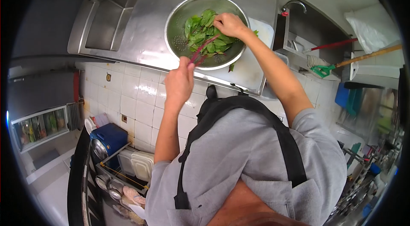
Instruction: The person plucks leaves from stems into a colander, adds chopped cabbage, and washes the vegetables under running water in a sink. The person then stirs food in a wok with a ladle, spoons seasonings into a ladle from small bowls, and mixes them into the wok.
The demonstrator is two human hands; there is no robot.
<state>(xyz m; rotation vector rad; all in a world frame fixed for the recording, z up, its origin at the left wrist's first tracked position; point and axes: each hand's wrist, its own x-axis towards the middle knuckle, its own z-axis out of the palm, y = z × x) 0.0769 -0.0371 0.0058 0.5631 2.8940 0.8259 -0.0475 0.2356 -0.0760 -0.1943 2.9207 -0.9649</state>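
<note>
A large perforated metal colander point(170, 17) stands on the steel counter, its right side over a white cutting board point(255, 72). Inside lies a heap of green leaves point(198, 31), some on reddish stems. My left hand point(179, 83) is closed around the lower end of a long purple-red stem point(201, 51) at the colander's near rim. That stem slants up over the heap toward the right. Over the colander's right half, my right hand point(230, 25) is closed, its fingers pinched at a green leaf; its fingertips are partly hidden. A loose leaf point(231, 67) lies on the board.
To the left, a steel sink point(104, 27) is set into the counter. Another basin with a curved faucet point(299, 4) stands at the right, near a mop point(318, 61) and a green-headed wooden pole point(367, 56). Lidded plastic containers point(141, 164) sit on a lower-left shelf.
</note>
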